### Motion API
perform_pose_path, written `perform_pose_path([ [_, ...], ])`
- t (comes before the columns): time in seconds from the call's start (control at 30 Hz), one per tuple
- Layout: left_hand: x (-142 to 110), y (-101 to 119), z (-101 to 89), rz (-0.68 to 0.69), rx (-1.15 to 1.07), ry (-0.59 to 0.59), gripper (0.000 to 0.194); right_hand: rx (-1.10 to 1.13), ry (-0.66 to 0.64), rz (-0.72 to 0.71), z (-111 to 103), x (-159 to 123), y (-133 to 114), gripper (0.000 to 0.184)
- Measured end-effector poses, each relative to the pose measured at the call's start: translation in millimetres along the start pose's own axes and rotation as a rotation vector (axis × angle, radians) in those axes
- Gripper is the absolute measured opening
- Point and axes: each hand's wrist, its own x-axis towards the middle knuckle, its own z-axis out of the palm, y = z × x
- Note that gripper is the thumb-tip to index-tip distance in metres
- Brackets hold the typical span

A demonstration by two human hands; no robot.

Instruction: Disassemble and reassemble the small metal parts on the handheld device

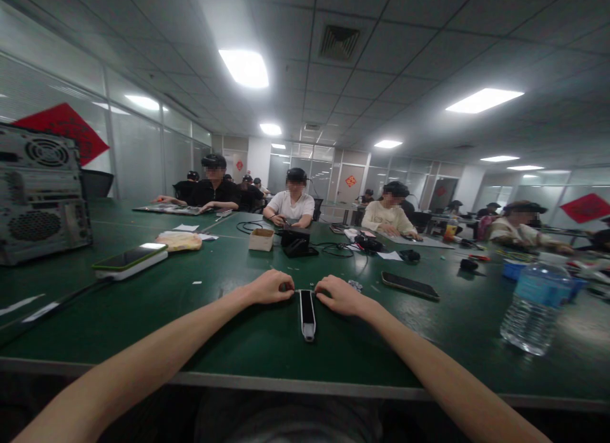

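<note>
A long green table [257, 347] fills the room, with seated people [291, 201] working along its far side. A computer case [40, 195] stands at its left edge, and a water bottle [536, 309] stands to the right. Farther up the table sit a cardboard box [261, 239] and a black case [295, 243] tangled in cables. A phone [410, 285] lies flat just right of the person's hands. Between the left hand [269, 287] and the right hand [340, 295], a slim black-and-white device [307, 313] lies on the table, pointing toward the person. The fingers [286, 286] of both hands curl inward, their tips at its far end, but I cannot tell whether they grip it.
</note>
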Motion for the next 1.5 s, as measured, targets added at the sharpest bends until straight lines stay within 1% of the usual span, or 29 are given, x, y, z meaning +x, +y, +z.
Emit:
perform_pose_path([
  [0.2,0,3,0.8,-0.018,0.075,0.016,0.014,-0.019,0.013,-0.037,-1,0,2,0.022],
  [0.33,0,6,1.5,-0.003,0.073,0.016,0.015,-0.02,0.024,-0.045,0,-1,1,0.024],
  [0.47,1,9,3.1,0.001,0.118,0.018,0.017,-0.035,0.024,-0.068,1,-1,-1,0.025],
  [0.6,1,11,2.2,0.0,0.148,0.013,0.018,-0.048,0.027,-0.062,-10,-1,3,0.025],
  [0.67,1,13,0.4,-0.001,0.154,0.012,0.018,-0.08,0.077,-0.018,-20,-3,12,0.026],
  [0.73,0,15,-1.4,-0.002,0.159,0.011,0.018,-0.14,0.131,0.067,-30,-6,26,0.027],
  [0.77,0,15,-2.0,-0.001,0.161,0.011,0.018,-0.181,0.135,0.123,-34,-9,34,0.026],
  [0.8,0,15,-2.4,0.0,0.162,0.012,0.018,-0.221,0.115,0.185,-37,-11,42,0.026],
  [0.87,0,15,-2.3,0.002,0.161,0.018,0.019,-0.285,0.025,0.298,-41,-17,56,0.023],
  [0.97,0,14,-1.4,-0.001,0.153,0.023,0.019,-0.299,-0.062,0.381,-39,-24,70,0.018],
  [1.07,0,14,-0.9,-0.002,0.145,0.021,0.018,-0.29,-0.097,0.423,-35,-24,74,0.014],
  [1.2,1,13,-0.8,0.008,0.155,0.018,0.019,-0.294,-0.122,0.45,-31,-21,73,0.011],
  [1.37,0,15,-1.7,0.004,0.164,0.019,0.019,-0.296,-0.139,0.449,-32,-20,71,0.01],
  [1.5,0,16,-1.7,-0.003,0.171,0.027,0.018,-0.299,-0.139,0.445,-32,-20,69,0.012],
])
